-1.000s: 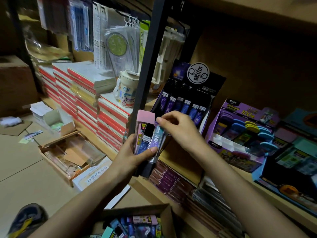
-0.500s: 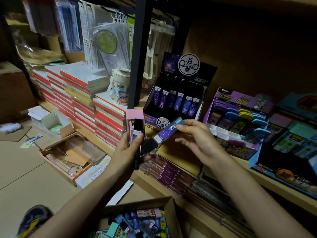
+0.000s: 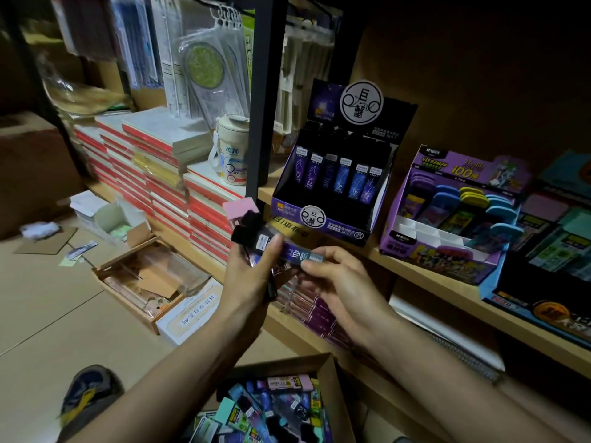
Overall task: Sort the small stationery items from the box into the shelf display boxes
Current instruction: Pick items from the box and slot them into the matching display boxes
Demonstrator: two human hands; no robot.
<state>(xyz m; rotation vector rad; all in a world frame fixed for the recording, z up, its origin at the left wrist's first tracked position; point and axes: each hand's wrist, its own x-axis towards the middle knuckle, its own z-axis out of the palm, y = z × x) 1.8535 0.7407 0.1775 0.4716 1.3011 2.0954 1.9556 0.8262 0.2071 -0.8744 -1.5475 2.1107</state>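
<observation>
My left hand (image 3: 248, 276) grips a small bundle of lead cases, among them a pink-capped case (image 3: 239, 210) and dark ones. My right hand (image 3: 339, 282) pinches the end of a blue-purple lead case (image 3: 295, 253) that lies sideways across the bundle, with my left thumb on its other end. Just behind, on the shelf, stands the black-and-purple display box (image 3: 323, 219) with a row of matching blue cases upright in it. The open cardboard box (image 3: 326, 375) of mixed stationery items sits below my arms.
A purple display box (image 3: 441, 263) with blue and yellow items stands to the right on the wooden shelf (image 3: 447, 286). A black shelf post (image 3: 260, 123) rises beside my left hand. Stacked red-edged notebooks (image 3: 166, 174), a cup and floor boxes lie left. A shoe (image 3: 86, 398) is at the bottom left.
My right hand pulled the blue-purple case out of the bundle and turned it sideways, then brought it back against my left hand. The view has shifted a little towards the shelf.
</observation>
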